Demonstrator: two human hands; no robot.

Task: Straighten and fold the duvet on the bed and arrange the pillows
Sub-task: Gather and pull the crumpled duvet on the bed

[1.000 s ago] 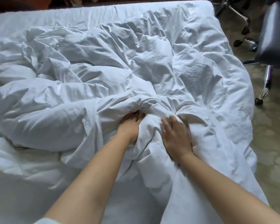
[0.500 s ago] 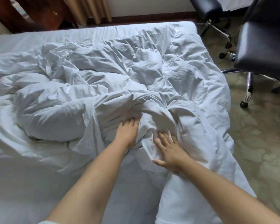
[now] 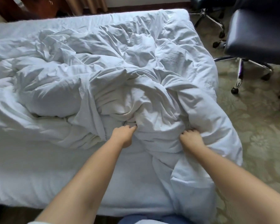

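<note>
A crumpled white duvet (image 3: 113, 65) lies bunched over the far and right parts of the bed (image 3: 39, 172), with one end hanging off the right side toward the floor. My left hand (image 3: 125, 134) grips a fold of the duvet near the bed's middle, fingers curled into the cloth. My right hand (image 3: 191, 139) grips another bunch of it a little to the right, fingertips buried in the fabric. No pillow shows as a separate shape among the folds.
A black office chair (image 3: 257, 29) on chrome legs stands on the patterned carpet (image 3: 257, 126) to the right of the bed. A second chair base (image 3: 208, 18) is behind it. Dark wood furniture (image 3: 31, 8) and curtains (image 3: 89, 4) line the far wall.
My hands have moved apart, the right one shifting rightward, and both now clutch the duvet with curled fingers. The view has pulled back, showing the bed's near edge.
</note>
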